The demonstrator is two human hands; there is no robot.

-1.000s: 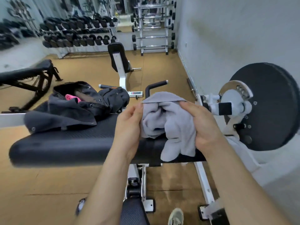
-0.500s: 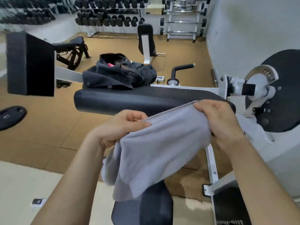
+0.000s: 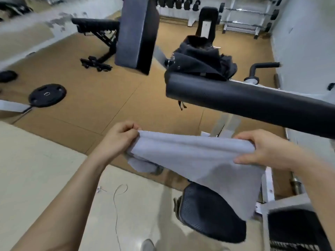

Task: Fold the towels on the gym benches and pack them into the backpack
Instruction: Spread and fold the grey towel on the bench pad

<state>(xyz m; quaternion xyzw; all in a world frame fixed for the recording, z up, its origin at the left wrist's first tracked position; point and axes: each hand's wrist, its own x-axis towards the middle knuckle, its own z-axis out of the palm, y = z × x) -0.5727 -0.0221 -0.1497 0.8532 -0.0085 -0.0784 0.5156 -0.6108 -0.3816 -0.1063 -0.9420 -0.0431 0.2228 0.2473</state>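
A light grey towel (image 3: 197, 165) hangs in the air in front of me, stretched between both hands and drooping down on the right side. My left hand (image 3: 120, 137) pinches its upper left corner. My right hand (image 3: 262, 151) grips its upper right edge. The black backpack (image 3: 201, 60) lies open and slumped on the far part of the black padded bench (image 3: 253, 100), beyond and above the towel. The towel is off the bench and touches nothing but my hands.
A black upright pad (image 3: 136, 33) stands left of the backpack. A weight plate (image 3: 46, 95) lies on the brown floor at left, another bench (image 3: 97, 28) behind it. A black seat (image 3: 213, 216) is below the towel. A thin cord (image 3: 116, 196) lies on the pale floor.
The towel came off the bench, went from bunched to spread out, and my hands moved apart and toward me. The view swung left and down.
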